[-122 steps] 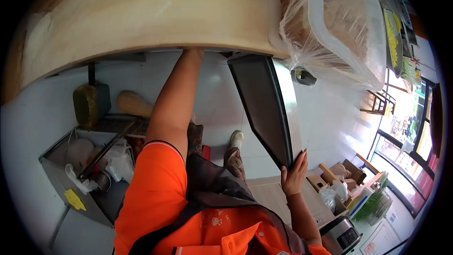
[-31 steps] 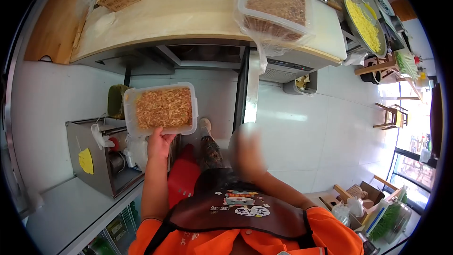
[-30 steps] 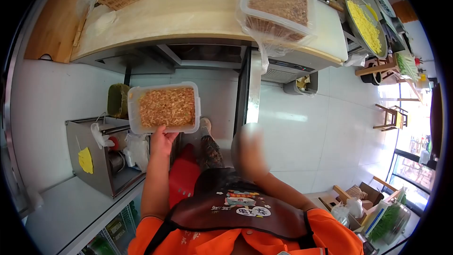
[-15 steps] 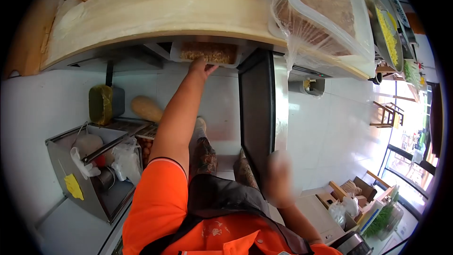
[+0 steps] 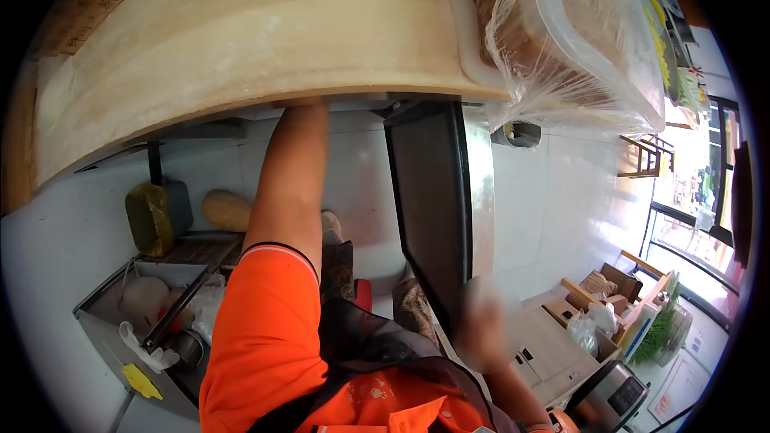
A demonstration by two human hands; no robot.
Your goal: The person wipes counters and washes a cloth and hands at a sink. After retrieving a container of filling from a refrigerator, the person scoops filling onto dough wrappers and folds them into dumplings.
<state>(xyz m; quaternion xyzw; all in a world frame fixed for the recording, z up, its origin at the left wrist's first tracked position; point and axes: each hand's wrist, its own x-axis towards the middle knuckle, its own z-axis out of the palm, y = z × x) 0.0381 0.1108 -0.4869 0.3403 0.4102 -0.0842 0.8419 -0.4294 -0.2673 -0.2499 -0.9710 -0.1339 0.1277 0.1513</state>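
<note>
The worktop [image 5: 281, 40], 12 o'clock, hid your left hand; your right hand [image 5: 484, 329] blurred at the open door [image 5: 433, 184]; wrapped tub [image 5: 565, 24] stood at 1 o'clock; both grips indeterminable.

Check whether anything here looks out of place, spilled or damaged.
The film on the tub looks odd: it is rumpled and trails past the counter's edge instead of lying taut. The door stands open, but the left arm reaches under the counter beside it, so that seems deliberate. I see no spill or damage.

Tan gourd [image 5: 225, 210] near yellow-lined bin [image 5: 151, 218], wooden stool [image 5: 639, 176] before window [image 5: 696, 248], silver appliance [image 5: 603, 397]
</note>
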